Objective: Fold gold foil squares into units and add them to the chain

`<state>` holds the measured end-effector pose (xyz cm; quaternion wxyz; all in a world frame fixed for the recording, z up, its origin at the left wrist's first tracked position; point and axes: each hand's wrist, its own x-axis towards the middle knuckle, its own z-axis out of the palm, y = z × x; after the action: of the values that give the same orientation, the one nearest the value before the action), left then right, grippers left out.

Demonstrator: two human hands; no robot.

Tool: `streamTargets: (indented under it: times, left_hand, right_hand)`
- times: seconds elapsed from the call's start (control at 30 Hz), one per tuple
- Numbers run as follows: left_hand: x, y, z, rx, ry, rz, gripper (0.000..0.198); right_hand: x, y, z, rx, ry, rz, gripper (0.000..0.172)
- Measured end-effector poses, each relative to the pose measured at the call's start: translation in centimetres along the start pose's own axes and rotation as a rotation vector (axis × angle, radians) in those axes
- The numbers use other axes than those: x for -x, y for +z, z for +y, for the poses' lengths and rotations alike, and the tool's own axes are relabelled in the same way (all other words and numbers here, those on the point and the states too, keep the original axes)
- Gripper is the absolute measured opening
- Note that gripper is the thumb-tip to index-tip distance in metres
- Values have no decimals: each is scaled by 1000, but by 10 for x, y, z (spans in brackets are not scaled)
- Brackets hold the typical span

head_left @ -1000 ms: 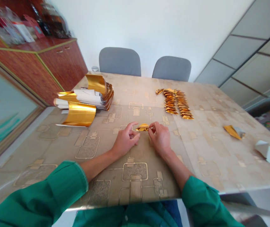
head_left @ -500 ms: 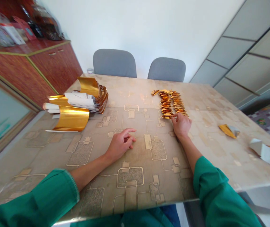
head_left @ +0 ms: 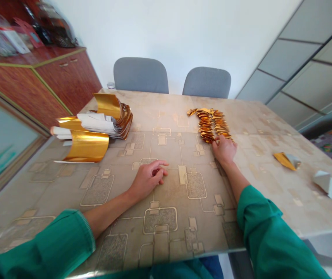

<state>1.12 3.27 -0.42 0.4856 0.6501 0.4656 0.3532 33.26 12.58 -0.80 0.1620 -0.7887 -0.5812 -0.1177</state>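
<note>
Two rows of folded gold paper pieces [head_left: 205, 126] stand packed side by side on the right half of the table, with one piece lying askew at the far left end. My right hand [head_left: 224, 150] is at their near end, fingers closed in a pinch on the last folded piece; the hand hides part of it. My left hand [head_left: 149, 176] rests on the tabletop in the middle, fingers loosely bent and apart, holding nothing. Farther left lies a stack of gold paper sheets [head_left: 122, 120] with white backs, curled, with a loose curled gold sheet [head_left: 88, 146] in front.
A patterned cover lies over the table [head_left: 160, 248]. Near its right side are a crumpled gold-and-white paper [head_left: 286, 160] and a white paper scrap [head_left: 331, 188]. Two grey chairs [head_left: 141, 74] stand against the far side. A reddish wooden cabinet [head_left: 64, 77] is at the left.
My right hand has pushed slightly away from me, and the near end of the left row sits tighter against the others. My left hand stays in place. The view has shifted slightly.
</note>
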Motion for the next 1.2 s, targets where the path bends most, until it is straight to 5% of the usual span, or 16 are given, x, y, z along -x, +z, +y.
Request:
streamTargets:
  times: [0.87, 1.07, 1.2]
  left_hand:
    - [-2, 3, -5, 29, 44, -3, 27]
    - [-2, 2, -4, 39, 68, 10, 26]
    - [-3, -3, -3, -84, 149, 56, 25]
  right_hand:
    - [6, -10, -3, 74, -84, 11, 26]
    - [41, -33, -27, -228, -63, 57, 23]
    - [73, -41, -50, -579, -117, -23, 23]
